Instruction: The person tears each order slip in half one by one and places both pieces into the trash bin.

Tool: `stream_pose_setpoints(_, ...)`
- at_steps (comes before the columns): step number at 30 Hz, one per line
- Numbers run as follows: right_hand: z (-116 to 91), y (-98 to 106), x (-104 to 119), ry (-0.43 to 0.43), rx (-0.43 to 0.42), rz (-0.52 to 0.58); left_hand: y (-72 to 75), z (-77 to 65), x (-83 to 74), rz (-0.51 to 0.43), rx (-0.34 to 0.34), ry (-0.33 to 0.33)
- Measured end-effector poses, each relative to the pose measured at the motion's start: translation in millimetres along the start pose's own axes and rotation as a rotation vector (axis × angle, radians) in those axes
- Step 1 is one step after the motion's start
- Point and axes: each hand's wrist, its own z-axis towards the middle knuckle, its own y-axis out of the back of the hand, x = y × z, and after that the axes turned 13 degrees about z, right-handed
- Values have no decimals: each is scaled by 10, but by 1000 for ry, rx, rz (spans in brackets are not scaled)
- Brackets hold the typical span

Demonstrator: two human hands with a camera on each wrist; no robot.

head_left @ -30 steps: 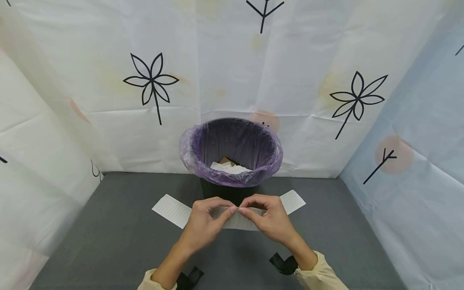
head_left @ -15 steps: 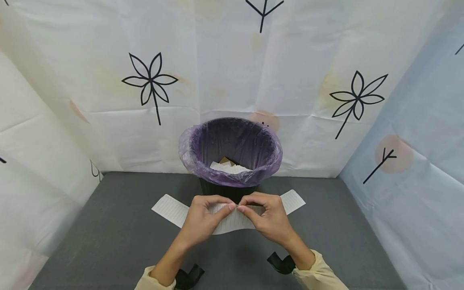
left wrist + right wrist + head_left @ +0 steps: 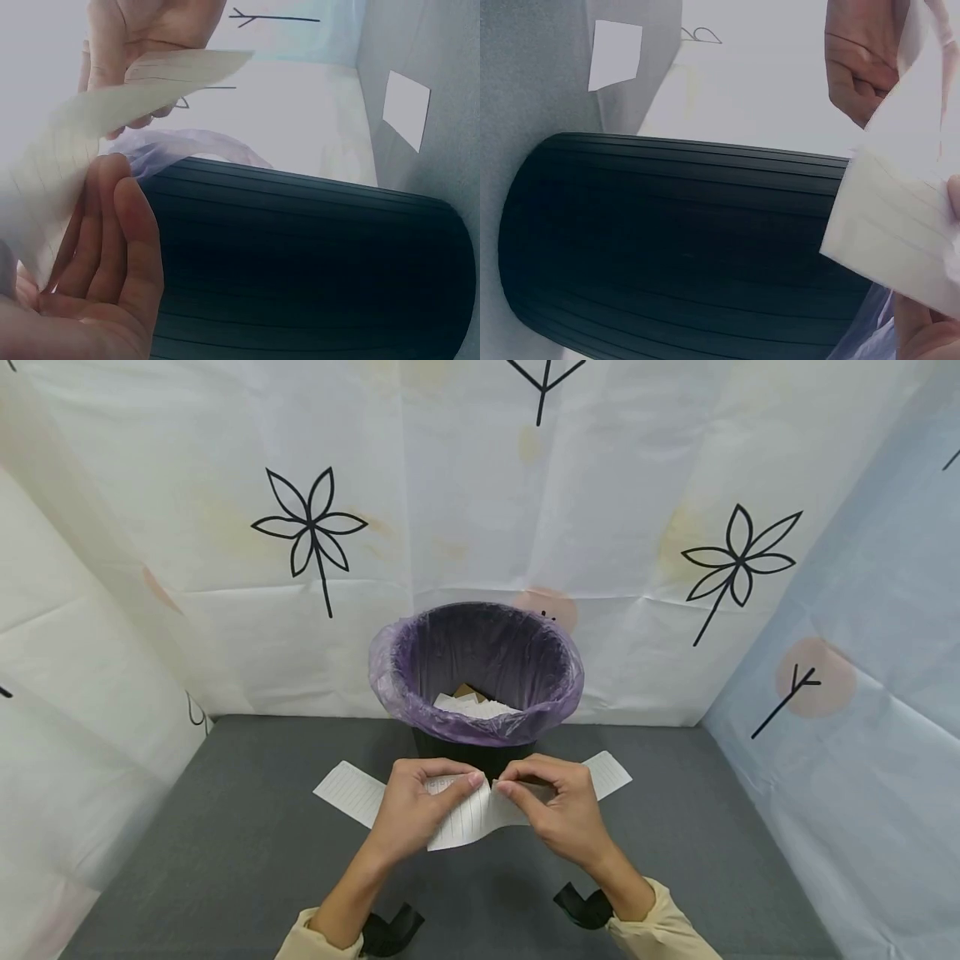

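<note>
Both hands hold a piece of lined paper (image 3: pixel 461 818) between them, low in front of the bin. My left hand (image 3: pixel 412 806) pinches its top edge between thumb and fingers. Close beside it, my right hand (image 3: pixel 566 802) pinches the same edge. A small split shows in the paper's top edge between the two thumbs. In the left wrist view the paper (image 3: pixel 45 165) bends in a curve from one hand to the other. The right wrist view shows the sheet (image 3: pixel 900 232) twisted, its lower corner hanging free.
Behind the hands stands a dark bin (image 3: pixel 690 240) with a purple liner (image 3: pixel 480 733) and paper scraps (image 3: pixel 483 708) inside. Lined strips lie on the grey table (image 3: pixel 247 860), one left (image 3: pixel 348 792) and one right (image 3: pixel 609 774). Patterned cloth (image 3: pixel 480 485) walls the table in.
The paper has gone from nearly flat to twisted, its left half turned further toward me. A split has appeared at its top edge. The hands have drawn slightly apart.
</note>
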Motion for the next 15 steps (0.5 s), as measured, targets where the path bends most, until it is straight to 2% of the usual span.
stream_pose_setpoints(8,-5,19,28,24,-18,31,7,2,2,-37,-55,28)
stream_pose_setpoints(15,-11,44,68,96,-43,50,37,-1,-1,-76,-137,96)
